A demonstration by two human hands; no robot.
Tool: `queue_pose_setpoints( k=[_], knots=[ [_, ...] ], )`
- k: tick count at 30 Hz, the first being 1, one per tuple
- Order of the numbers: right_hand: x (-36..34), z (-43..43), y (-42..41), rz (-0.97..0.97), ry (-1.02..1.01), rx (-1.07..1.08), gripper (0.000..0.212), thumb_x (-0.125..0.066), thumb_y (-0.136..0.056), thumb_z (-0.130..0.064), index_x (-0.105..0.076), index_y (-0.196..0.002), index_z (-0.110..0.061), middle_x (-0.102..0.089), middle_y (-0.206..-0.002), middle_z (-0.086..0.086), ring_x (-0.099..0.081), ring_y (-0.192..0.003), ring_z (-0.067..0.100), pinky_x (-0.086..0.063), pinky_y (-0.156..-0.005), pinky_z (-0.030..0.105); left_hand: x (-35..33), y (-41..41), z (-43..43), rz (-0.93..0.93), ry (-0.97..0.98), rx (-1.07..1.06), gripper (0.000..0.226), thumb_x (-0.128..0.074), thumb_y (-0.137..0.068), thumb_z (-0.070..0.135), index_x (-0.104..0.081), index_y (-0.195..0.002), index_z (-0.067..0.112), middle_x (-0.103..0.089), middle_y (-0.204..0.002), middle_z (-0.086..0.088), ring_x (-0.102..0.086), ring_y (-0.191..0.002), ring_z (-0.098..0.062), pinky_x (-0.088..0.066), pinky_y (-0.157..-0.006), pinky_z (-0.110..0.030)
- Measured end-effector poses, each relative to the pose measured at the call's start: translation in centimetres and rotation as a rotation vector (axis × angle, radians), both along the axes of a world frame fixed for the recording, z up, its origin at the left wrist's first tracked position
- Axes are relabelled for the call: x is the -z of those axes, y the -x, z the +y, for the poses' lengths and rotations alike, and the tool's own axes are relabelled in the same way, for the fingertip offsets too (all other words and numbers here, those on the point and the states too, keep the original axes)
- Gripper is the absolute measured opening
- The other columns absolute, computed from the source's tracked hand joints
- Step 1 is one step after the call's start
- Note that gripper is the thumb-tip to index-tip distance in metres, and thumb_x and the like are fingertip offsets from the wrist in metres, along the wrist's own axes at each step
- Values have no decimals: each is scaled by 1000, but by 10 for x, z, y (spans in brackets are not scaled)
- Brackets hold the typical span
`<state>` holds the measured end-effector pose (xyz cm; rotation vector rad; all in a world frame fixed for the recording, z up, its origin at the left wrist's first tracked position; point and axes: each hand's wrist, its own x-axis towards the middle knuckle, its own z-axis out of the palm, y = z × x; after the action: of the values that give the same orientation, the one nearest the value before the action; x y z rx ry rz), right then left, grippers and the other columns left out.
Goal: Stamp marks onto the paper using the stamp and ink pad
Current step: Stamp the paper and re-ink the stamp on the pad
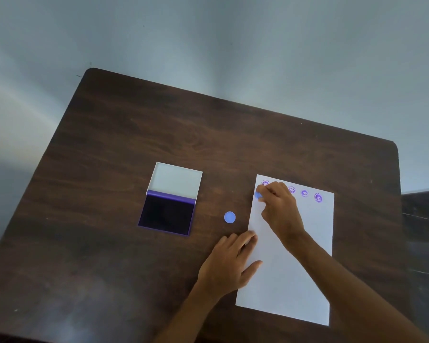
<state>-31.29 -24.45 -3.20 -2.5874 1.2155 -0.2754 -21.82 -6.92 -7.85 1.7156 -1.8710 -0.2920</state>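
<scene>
A white sheet of paper point(292, 273) lies on the right half of the dark wooden table point(134, 134). Several purple round marks point(304, 193) run along its top edge. My right hand point(279, 206) is closed on a small blue stamp point(258, 195) at the paper's upper left corner, just below the leftmost mark. My left hand point(229, 264) lies flat with spread fingers, its fingertips on the paper's left edge. The ink pad point(167, 214) sits open to the left, its dark purple pad facing up and its white lid point(175, 180) tilted back.
A round blue cap point(229, 217) lies on the table between the ink pad and the paper. The table's far edge meets a pale wall. A dark piece of furniture point(424, 219) stands beyond the table's right edge.
</scene>
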Motion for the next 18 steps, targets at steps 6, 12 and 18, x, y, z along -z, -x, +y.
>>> queue_pose_setpoints(
  k=[6,12,18],
  knots=[
    [2,-7,7,4,19,-96,46,-77,-58,17,-67,-101,5,-67,-94,17,-60,-81,31,-49,-64,26,4,1,1,2,-9,8,46,-56,-94,49,-66,-126,18,-65,-131,3,-66,-104,-13,-56,-89,-28],
    [-6,-4,2,41,-37,-92,49,-69,-63,21,-64,-108,2,-63,-99,16,-59,-89,32,-57,-65,36,1,-1,1,-5,-14,24,44,-57,-95,46,-66,-126,16,-64,-131,2,-65,-108,-12,-53,-91,-26],
    [-42,20,6,-596,-225,686,13,-68,-86,-12,-70,-96,-20,-72,-94,-5,-66,-83,13,-51,-72,21,-1,-3,1,38,9,32,43,-58,-95,42,-66,-126,14,-65,-130,1,-64,-109,-13,-54,-90,-28]
  ],
)
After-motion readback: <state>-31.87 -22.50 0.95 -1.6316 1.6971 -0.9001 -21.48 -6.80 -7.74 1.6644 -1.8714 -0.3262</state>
